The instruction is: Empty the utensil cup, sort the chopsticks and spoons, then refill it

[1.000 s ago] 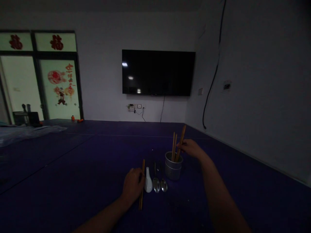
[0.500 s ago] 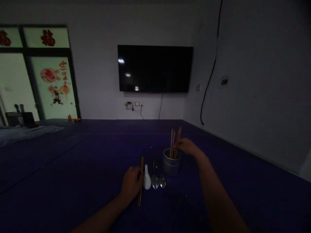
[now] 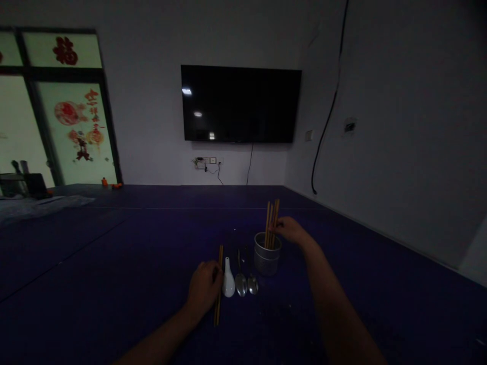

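My left hand (image 3: pixel 204 285) is closed on a pair of wooden chopsticks (image 3: pixel 216 314) lying lengthwise on the purple surface. Just right of it lies a white ceramic spoon (image 3: pixel 228 285), bowl end toward me. Two metal spoons (image 3: pixel 241 285) of different sizes are lined up beside that, their handles dim in the low light. Farther right stands a grey metal cup (image 3: pixel 267 262) with several chopsticks upright in it. Above its rim, my right hand (image 3: pixel 291 230) pinches chopsticks (image 3: pixel 276 209) whose lower ends are inside the cup.
The purple surface (image 3: pixel 152 238) reaches back to the wall, where a dark television (image 3: pixel 241 104) hangs above some sockets. Clear plastic sheeting (image 3: pixel 45 205) and small orange objects (image 3: pixel 116 186) lie at the far left. A black cable (image 3: pixel 327 126) dangles on the right.
The chopsticks in my right hand have shifted left, closer to the others in the cup. My left hand stays on its chopsticks. The whole view has turned slightly right.
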Tool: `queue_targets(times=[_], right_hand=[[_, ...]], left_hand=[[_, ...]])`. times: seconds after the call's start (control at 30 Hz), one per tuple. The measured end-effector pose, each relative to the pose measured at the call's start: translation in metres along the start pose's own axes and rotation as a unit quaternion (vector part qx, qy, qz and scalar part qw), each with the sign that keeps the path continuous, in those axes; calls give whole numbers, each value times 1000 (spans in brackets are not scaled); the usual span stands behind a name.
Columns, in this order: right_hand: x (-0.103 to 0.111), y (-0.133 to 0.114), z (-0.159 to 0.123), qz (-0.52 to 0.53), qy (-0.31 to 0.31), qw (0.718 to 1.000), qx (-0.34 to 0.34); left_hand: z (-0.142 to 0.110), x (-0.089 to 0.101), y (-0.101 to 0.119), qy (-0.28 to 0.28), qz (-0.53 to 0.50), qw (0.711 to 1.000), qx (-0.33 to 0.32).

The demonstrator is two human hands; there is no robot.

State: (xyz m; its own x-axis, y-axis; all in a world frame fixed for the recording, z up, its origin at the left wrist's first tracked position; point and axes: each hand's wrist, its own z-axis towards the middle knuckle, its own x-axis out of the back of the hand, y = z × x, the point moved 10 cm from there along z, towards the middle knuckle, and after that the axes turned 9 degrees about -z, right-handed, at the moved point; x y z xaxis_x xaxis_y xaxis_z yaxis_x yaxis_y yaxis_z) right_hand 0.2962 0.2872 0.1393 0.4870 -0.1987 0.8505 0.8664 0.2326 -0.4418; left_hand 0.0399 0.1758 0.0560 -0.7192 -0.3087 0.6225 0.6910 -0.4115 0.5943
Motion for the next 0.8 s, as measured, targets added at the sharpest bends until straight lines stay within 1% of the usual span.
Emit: queue_targets(times=[0.3,0.53,0.67,0.8], right_hand=[[2,5,0,-46,7,999,-15],[3,3,1,-79,11,997,-22],[3,1,0,-85,11,996,-21],[2,2,0,-96,7,995,-22]], left_hand=[[1,-1,-1,-6,5,1000,4],[2,-5,-7,-17,-1,999,28],[4,-3,-8,-25,21,999,17],[7,0,-10,-41,69,997,5]])
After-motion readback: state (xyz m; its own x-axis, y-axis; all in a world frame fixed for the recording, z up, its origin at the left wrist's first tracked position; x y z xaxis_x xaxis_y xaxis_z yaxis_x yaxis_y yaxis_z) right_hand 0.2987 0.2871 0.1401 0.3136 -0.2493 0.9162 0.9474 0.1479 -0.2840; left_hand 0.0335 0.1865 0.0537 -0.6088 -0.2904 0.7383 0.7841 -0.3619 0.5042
